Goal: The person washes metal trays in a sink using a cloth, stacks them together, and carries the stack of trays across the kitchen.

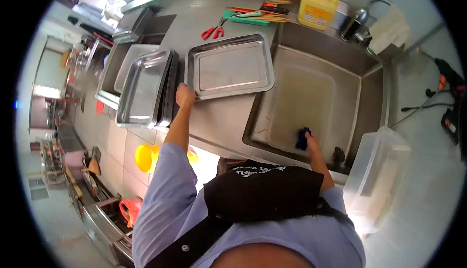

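left hand [186, 96] clamps the near left corner of a metal tray [228, 68] on the counter [219, 122] beside the sink [321, 41], while the right hand [312, 145] grips a dark blue cloth [302, 139] by the water [301, 92]; this looks like tray handling, and any next move calls for a steady rim grip.

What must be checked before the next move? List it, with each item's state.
1. Left hand gripping the metal tray: ok, at its near left corner.
2. Right hand holding the dark blue cloth: ok, over the sink.
3. Red-handled scissors put away: not ok, lying on the counter just beyond the tray.
4. Tray fully supported: cannot tell.
5. Faucet shut off: cannot tell.
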`<control>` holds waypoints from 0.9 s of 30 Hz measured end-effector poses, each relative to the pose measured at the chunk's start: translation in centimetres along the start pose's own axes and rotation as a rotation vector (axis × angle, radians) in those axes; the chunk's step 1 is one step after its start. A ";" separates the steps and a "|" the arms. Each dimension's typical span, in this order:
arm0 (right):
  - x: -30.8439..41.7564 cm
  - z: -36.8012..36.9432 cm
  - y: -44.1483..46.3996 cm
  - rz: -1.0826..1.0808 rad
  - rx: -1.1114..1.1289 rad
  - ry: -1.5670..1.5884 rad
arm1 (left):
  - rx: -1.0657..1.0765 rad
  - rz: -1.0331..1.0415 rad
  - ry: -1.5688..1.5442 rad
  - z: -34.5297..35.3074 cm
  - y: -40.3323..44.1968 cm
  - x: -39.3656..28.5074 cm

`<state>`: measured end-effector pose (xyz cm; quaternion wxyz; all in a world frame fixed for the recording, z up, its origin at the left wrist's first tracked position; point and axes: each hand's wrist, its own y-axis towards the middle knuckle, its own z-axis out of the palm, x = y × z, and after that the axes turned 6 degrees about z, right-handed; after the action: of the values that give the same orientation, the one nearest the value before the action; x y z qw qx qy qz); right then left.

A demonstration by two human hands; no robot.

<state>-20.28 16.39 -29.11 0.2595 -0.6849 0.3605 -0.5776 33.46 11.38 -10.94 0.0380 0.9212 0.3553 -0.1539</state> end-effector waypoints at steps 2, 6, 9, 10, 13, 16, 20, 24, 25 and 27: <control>-5.2 -0.1 7.0 -0.067 0.018 0.037 | -0.027 0.045 0.038 0.2 0.5 0.7; -4.0 0.3 5.1 -0.003 0.031 -0.023 | -0.084 0.069 0.002 -0.3 0.0 0.3; -2.4 0.2 3.0 -0.038 0.105 -0.088 | -0.162 0.098 0.073 -2.7 -2.5 -2.4; -3.3 0.2 3.9 -0.041 0.095 -0.112 | -0.193 0.165 0.091 -2.3 -2.0 -1.5; -2.9 1.0 4.5 -0.066 0.087 -0.182 | -0.113 0.078 0.123 -1.9 -0.2 -0.7; -2.5 1.0 3.2 -0.068 0.082 -0.218 | -0.031 0.031 0.097 -1.9 1.0 -0.2; -1.9 0.9 2.6 -0.003 0.082 -0.132 | -0.037 0.027 0.248 -1.7 2.1 -0.1; 0.1 0.7 0.1 0.013 0.189 -0.037 | 0.113 0.174 0.232 -0.4 5.4 3.8; -1.1 1.0 1.6 0.002 0.148 -0.072 | 0.146 0.109 0.128 -1.5 4.7 2.9; -3.1 1.4 4.5 -0.018 0.065 -0.147 | 0.216 -0.025 -0.085 -3.5 3.1 1.6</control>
<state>-20.00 16.06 -34.77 0.3020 -0.7199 0.3155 -0.5394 37.53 10.71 -8.24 -0.0483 0.9082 0.3460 -0.2305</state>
